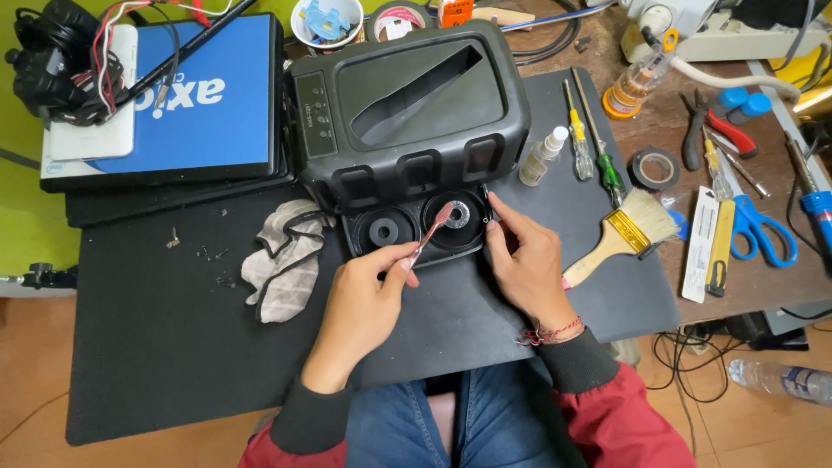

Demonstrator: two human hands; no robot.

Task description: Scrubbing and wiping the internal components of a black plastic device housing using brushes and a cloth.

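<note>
**A:** What is the head camera showing at the bench?

**B:** A black portable speaker housing (pixel 407 113) is lying on a dark work mat (pixel 156 338), its front face tipped toward the person. Two round driver recesses are sitting along its near edge.

**A:** What is the left hand doing?

**B:** The left hand (pixel 368 299) is pinching a pink toothbrush (pixel 433 230) by the handle, fingers closed tight around it. The bristle end is resting in the right-hand recess, touching the ring there.

**A:** And the right hand?

**B:** The right hand (pixel 524 260) is lying against the housing's near right corner. Thumb and forefinger are pressing together near a small upright pin or screw; I cannot tell whether they are actually gripping it.

**A:** What is lying around them?

**B:** A crumpled grey rag (pixel 282 264) is sitting just left of the housing, with small screws (pixel 208 256) scattered beyond it. To the right, a paintbrush (pixel 628 230) is lying near the right wrist, with two screwdrivers (pixel 598 147) and a small spray bottle (pixel 544 156) above it. Blue scissors (pixel 763 234) and a roll of black tape (pixel 654 169) are resting farther right on the wooden table (pixel 763 286). A blue laptop (pixel 199 104) is sitting at the upper left.
</note>
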